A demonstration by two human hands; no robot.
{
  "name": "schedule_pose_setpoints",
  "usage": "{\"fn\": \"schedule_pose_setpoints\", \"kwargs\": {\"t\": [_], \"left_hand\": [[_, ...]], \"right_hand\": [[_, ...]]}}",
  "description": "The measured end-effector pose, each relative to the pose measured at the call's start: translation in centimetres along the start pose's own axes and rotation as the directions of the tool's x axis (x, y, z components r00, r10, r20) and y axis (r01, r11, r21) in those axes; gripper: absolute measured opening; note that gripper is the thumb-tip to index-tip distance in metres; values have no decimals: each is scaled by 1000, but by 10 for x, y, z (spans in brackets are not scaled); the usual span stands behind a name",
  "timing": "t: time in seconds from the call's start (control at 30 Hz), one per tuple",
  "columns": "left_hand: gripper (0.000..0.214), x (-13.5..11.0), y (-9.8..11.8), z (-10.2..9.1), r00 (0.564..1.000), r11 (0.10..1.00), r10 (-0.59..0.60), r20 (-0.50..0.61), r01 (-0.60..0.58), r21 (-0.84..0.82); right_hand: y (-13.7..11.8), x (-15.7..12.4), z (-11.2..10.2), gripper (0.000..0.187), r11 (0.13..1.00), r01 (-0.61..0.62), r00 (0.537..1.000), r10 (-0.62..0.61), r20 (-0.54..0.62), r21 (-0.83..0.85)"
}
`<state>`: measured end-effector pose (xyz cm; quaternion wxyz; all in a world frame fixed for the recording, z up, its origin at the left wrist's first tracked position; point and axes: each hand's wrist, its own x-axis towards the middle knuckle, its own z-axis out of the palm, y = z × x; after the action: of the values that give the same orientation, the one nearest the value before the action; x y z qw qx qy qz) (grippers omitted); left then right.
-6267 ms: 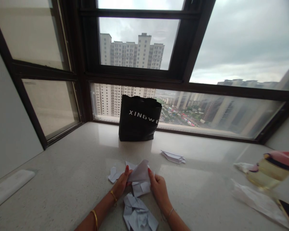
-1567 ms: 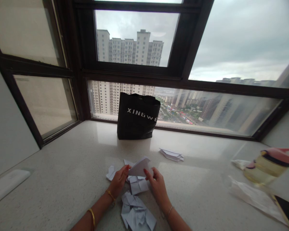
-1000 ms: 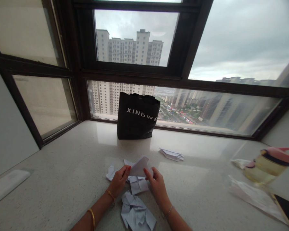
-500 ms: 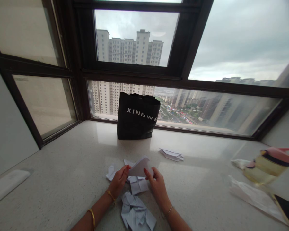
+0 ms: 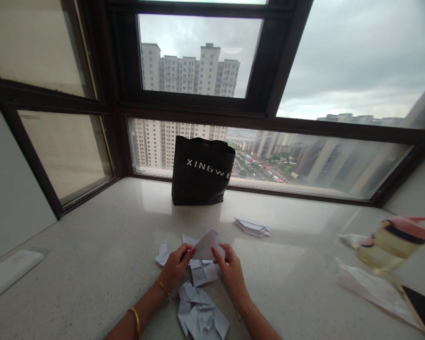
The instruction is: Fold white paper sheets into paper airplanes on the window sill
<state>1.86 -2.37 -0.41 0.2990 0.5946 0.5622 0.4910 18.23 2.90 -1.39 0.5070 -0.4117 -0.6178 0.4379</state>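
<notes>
A folded sheet of white paper (image 5: 206, 246) with a pointed top is held up between both hands. My left hand (image 5: 177, 265) pinches its left edge, thumb in front. At the right edge my right hand (image 5: 229, 265) grips it with the thumb on the near face and fingers curled behind. Under and behind the sheet lie several folded paper pieces (image 5: 202, 274), partly hidden by it and the hands. Nearer to me, between the forearms, is a heap of folded paper (image 5: 202, 314).
A black bag (image 5: 202, 172) stands by the window. Right of it lies a long folded paper piece (image 5: 252, 227). At the right are a bottle with a pink lid (image 5: 393, 243), a crumpled white wrapper (image 5: 377, 290) and a dark flat device (image 5: 423, 307). A white bar-shaped object (image 5: 14, 271) lies left.
My left thumb has shifted right and down onto the front of the paper, and the sheet's face has turned slightly. The other things stay where they were.
</notes>
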Motion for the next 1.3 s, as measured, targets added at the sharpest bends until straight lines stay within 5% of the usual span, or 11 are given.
{"fn": "schedule_pose_setpoints", "kwargs": {"t": [0.1, 0.33, 0.53, 0.87, 1.3], "left_hand": [[36, -1, 1, 0, 1000, 1000, 27, 15, -27, 14], [35, -2, 2, 0, 996, 992, 80, 24, -82, 99], [28, 2, -7, -9, 976, 933, 146, -160, -82, 351], [61, -1, -6, -7, 990, 780, 14, 142, -100, 618], [34, -1, -3, -6, 991, 769, 83, 107, -132, 626]], "right_hand": [[0, 1, 0, 43, 994, -29, 1000, 27, 13, 105], [-2, 3, 0, 35, 974, -106, 989, 82, 125, 200], [4, 9, -12, 35, 992, -25, 996, 36, -82, 123], [3, 7, -11, 36, 997, -13, 993, 22, -117, 76], [-6, 5, -10, 38, 990, -31, 989, 50, -136, 138]]}}
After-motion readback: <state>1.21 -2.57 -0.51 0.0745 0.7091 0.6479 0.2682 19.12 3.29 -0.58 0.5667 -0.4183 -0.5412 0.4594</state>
